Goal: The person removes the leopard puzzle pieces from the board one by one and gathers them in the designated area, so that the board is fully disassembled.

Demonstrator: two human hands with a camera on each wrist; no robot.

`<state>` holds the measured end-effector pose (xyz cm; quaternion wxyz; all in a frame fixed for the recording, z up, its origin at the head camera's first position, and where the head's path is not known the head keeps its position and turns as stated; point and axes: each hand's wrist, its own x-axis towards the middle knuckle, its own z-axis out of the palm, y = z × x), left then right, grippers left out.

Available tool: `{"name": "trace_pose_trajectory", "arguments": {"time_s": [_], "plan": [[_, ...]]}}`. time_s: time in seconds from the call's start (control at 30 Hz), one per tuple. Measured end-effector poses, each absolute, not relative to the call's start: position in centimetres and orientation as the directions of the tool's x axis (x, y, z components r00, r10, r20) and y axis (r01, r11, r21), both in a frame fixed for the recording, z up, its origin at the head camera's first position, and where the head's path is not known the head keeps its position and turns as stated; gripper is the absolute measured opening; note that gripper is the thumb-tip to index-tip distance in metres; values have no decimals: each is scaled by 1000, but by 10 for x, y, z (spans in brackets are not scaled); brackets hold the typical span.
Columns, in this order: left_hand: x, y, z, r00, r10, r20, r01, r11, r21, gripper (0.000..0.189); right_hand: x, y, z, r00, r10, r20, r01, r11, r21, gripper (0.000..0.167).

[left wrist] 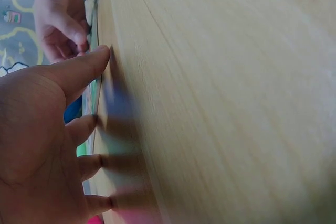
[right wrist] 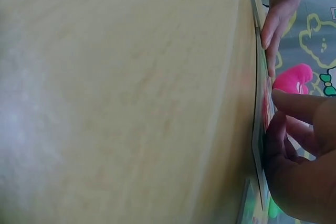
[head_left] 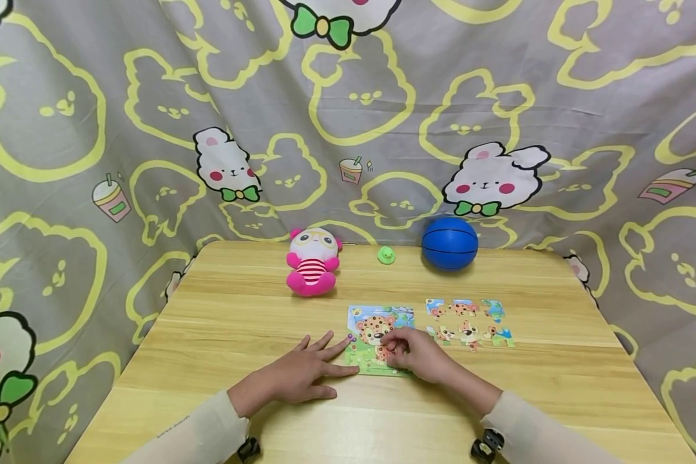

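Note:
A puzzle board [head_left: 361,317] printed with a spotted cub lies on the wooden table. My left hand [head_left: 304,370] is spread out flat at the board's left edge, with fingertips touching it and the table. In the left wrist view the fingers of this left hand [left wrist: 42,129] are straight and apart. My right hand [head_left: 414,351] is over the board's right half, its fingers curled down toward the cub's body. Close to the board's surface in the right wrist view are the thumb and fingertips of the right hand [right wrist: 302,145]; I cannot tell whether they pinch a piece.
Several loose puzzle pieces [head_left: 468,331] lie in two rows right of the board. Toward the back stand a pink panda plush [head_left: 312,270], a small green duck toy [head_left: 386,255] and a blue ball [head_left: 449,243]. A patterned curtain [head_left: 359,84] hangs behind the table.

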<state>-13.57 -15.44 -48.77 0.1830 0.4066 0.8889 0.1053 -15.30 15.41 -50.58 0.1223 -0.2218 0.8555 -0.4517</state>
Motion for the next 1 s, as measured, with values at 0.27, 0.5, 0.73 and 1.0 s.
{"name": "trace_pose_trajectory", "arguments": {"time_s": [0.27,0.5,0.73,1.0], "plan": [[-135,-154,-487,-606,755,-249,678,654,335,53,-157,152,-505,-868,-495,-32,-281,544,-791,42],[-135,-154,-486,-607,755,-248,676,655,338,53,-159,151,-504,-852,-523,-29,-328,577,-748,40],[-135,-153,-486,-607,756,-245,677,654,338,53,-159,148,-504,-860,-508,-44,-301,577,-759,37],[-135,-154,-486,-606,758,-242,682,652,331,53,-157,145,-503,-865,-499,-49,-295,586,-755,34]]}}
